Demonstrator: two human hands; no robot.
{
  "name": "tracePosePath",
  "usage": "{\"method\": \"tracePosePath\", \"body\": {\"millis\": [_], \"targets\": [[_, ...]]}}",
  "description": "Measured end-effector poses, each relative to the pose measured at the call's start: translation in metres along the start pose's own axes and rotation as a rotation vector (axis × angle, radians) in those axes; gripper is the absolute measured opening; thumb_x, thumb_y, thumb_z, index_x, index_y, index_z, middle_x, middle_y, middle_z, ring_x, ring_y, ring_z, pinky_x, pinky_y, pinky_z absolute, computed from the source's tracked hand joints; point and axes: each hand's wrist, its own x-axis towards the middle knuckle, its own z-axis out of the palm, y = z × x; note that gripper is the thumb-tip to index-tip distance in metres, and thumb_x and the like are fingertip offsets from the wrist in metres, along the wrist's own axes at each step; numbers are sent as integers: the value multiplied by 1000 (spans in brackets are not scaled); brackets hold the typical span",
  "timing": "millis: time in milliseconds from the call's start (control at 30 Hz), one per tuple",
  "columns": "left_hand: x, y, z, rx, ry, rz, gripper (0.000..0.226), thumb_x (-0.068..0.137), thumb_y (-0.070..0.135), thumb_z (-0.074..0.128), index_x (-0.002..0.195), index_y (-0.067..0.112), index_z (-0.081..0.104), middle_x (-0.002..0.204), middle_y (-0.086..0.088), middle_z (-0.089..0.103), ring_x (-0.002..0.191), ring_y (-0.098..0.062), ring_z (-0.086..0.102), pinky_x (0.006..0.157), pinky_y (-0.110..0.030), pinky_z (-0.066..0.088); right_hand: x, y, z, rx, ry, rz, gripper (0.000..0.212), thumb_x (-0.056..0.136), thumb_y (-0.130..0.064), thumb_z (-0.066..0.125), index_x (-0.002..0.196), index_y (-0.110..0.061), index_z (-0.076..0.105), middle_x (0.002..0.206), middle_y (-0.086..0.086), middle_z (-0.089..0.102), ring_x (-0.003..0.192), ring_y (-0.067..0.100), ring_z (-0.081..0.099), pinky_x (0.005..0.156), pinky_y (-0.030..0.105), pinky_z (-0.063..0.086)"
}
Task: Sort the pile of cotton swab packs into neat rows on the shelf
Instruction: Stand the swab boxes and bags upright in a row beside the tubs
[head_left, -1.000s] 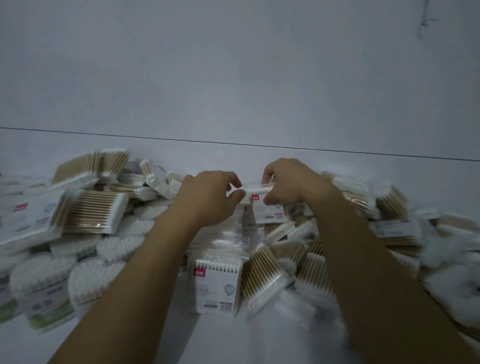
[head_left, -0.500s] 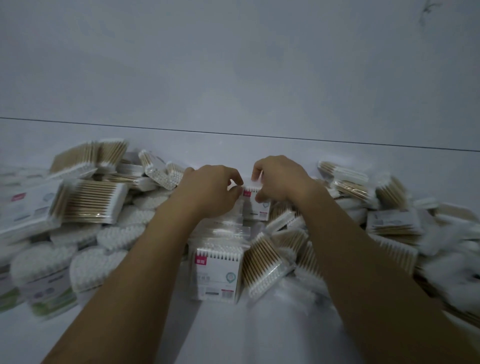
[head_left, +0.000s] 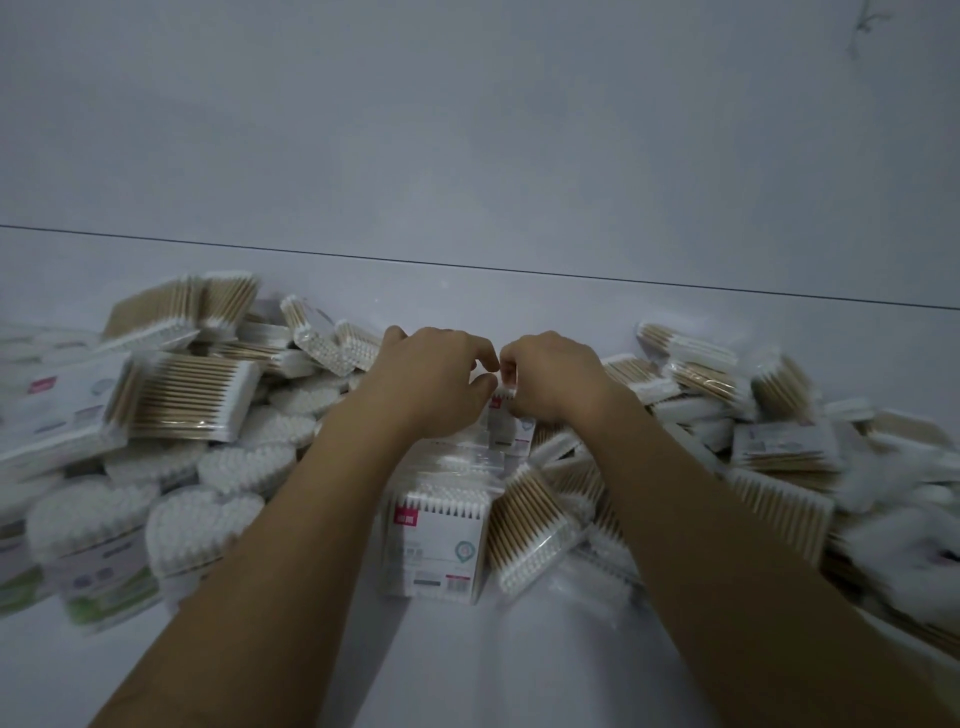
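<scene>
White shelf (head_left: 493, 670) boarding is seen running back to a plain pale wall (head_left: 467, 130), and a loose pile (head_left: 753, 415) of swab packs is spread across the shelf from its left edge to its right, well short of the back edge. No finished row can be made out, so the sorting is judged to be at an early stage.

One small pack (head_left: 511, 421) is held upright at the middle of the pile, on its far side. It is pinched at its top edge from both sides: the left hand (head_left: 434, 382) is curled closed on the top left corner, and the right hand (head_left: 556, 376) is curled closed on the top right, with the fingertips nearly meeting above it. Most of the pack is hidden behind the hands.

The pack's long axis is judged to run up and down, with its printed face turned toward the front edge. Both hands are equally near it. A larger labelled pack (head_left: 436, 548) stands just in front, toward the front edge, between the forearms. Bare shelf lies directly behind the held pack, toward the back edge, so a short push away from the front edge would be called for to set it there.
</scene>
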Motion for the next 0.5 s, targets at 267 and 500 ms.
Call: {"method": "tracePosePath", "body": {"millis": [267, 500], "targets": [[-1, 1, -2, 0, 28, 28, 31, 99, 39, 44, 128, 33, 55, 126, 9, 60, 121, -16, 50, 103, -41, 26, -17, 31, -52, 101, -159, 67, 45, 80, -22, 78, 123, -19, 65, 116, 1, 66, 101, 18, 61, 82, 28, 45], [-4, 11, -3, -62, 11, 109, 30, 99, 39, 45, 127, 33, 56, 124, 10, 61, 117, -14, 51, 97, -38, 26, -23, 27, -39, -12, -355, 96, 60, 64, -27, 88, 119, -21, 64, 113, -1, 66, 99, 21, 62, 79, 33, 51]]}}
